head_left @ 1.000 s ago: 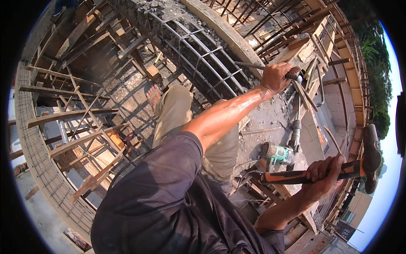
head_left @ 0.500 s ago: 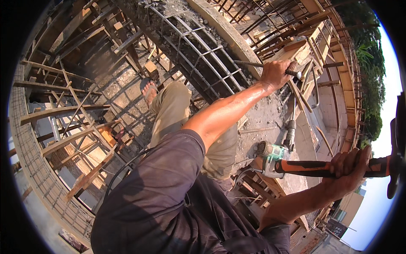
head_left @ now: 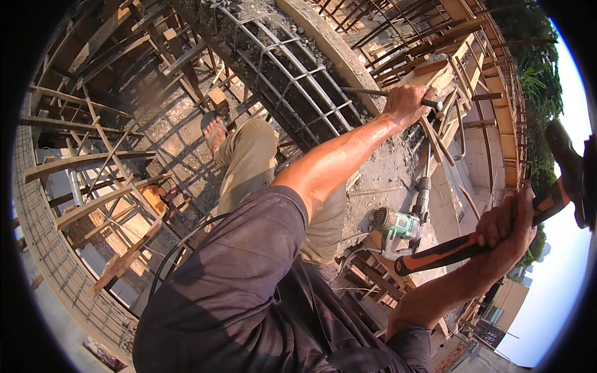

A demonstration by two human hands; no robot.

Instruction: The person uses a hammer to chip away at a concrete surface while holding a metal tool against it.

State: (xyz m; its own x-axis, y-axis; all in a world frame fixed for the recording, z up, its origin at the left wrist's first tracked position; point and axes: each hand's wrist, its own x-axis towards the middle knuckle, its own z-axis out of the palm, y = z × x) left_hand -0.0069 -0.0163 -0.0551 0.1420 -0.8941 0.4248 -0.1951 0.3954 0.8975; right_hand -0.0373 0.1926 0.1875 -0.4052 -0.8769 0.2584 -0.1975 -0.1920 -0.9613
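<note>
My left hand (head_left: 405, 105) is closed around a steel chisel (head_left: 364, 92), a long bar whose thick round end (head_left: 433, 104) sticks out on the right of my fist. The bar's other end points left toward the concrete edge beside the rebar cage. On the right my right hand (head_left: 507, 225) grips a hammer (head_left: 441, 253) by its orange and black handle. The dark hammer head (head_left: 567, 155) is raised near the right rim, well apart from the chisel. Below my left hand, a green and grey rotary hammer drill (head_left: 401, 222) lies on the concrete (head_left: 379, 171).
A rebar cage (head_left: 295, 71) runs through an open beam trench in front of me. Wooden formwork (head_left: 479, 81) and loose boards stand at the right. Timber props (head_left: 93, 158) fill a lower level on the left. My sandalled foot (head_left: 214, 132) shows down there.
The hammer has tilted: its head has risen in the picture and the handle's butt has dropped. My right hand has shifted slightly up and left. My left hand keeps its hold on the chisel.
</note>
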